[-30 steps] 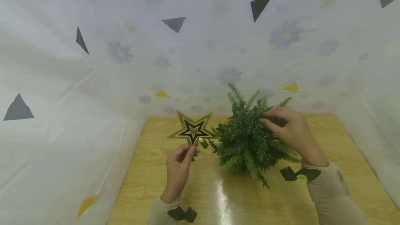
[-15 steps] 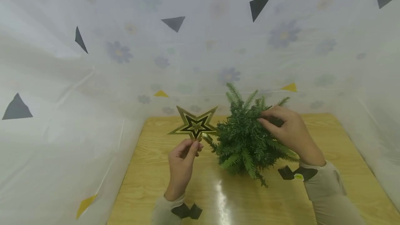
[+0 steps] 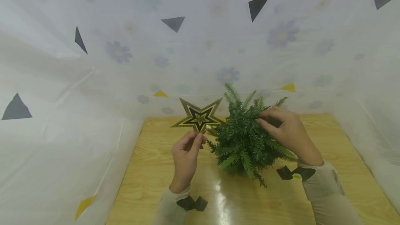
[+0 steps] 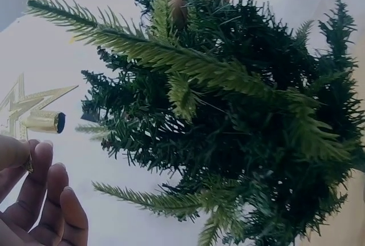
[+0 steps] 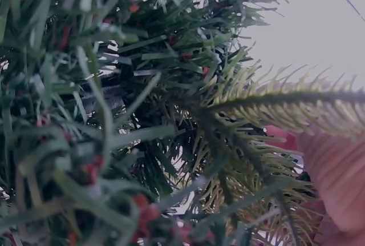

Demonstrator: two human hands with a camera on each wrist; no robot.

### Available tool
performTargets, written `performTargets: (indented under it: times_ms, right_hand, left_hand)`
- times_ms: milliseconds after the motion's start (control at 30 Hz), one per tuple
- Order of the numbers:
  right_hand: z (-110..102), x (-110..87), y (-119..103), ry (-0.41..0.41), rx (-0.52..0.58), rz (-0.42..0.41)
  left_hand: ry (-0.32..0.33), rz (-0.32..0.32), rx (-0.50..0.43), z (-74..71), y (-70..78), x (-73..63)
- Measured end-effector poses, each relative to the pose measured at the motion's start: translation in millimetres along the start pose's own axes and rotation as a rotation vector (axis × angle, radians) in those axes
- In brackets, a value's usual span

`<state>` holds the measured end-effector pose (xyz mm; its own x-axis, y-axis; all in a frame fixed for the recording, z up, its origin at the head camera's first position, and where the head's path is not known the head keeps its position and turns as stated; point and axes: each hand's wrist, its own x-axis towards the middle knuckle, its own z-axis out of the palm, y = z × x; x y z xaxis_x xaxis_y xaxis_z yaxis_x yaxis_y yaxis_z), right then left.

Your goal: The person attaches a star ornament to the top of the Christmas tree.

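Nearest are the pale sleeves, each with a black device at the wrist, and beyond them the left hand, whose thumb and forefinger pinch the lower point of a gold star. Its other fingers curl loosely, holding nothing that shows. The right hand reaches in over a bushy green artificial tree; thumb and forefinger pinch at its upper foliage, though what exactly lies between the tips is hidden. The star is beside the tree, above the wooden table, and the left wrist view shows the open end of its gold tube facing the branches, with a gap between. Judging by how things lie, the star is picked up and the treetop found and steadied, while joining the two is not yet done: the tube looks unfilled, and the star hangs from the hand alone. Behind everything rises a whitish flowered sheet bearing dark and yellow triangles.
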<state>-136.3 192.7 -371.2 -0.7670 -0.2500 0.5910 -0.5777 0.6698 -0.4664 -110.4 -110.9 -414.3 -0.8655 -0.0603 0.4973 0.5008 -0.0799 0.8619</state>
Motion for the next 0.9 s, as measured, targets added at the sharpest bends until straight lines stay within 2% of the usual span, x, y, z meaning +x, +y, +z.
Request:
performTargets:
  times_ms: [433,900]
  right_hand:
    - [0,-1.0,-1,0.021,0.012,0.005]
    - [1,-0.8,1,0.023,0.014,-0.004]
  left_hand:
    - [-0.02,0.036,-0.032,13.1,0.8,9.2]
    - [-0.057,0.069,-0.05,37.3,0.6,21.1]
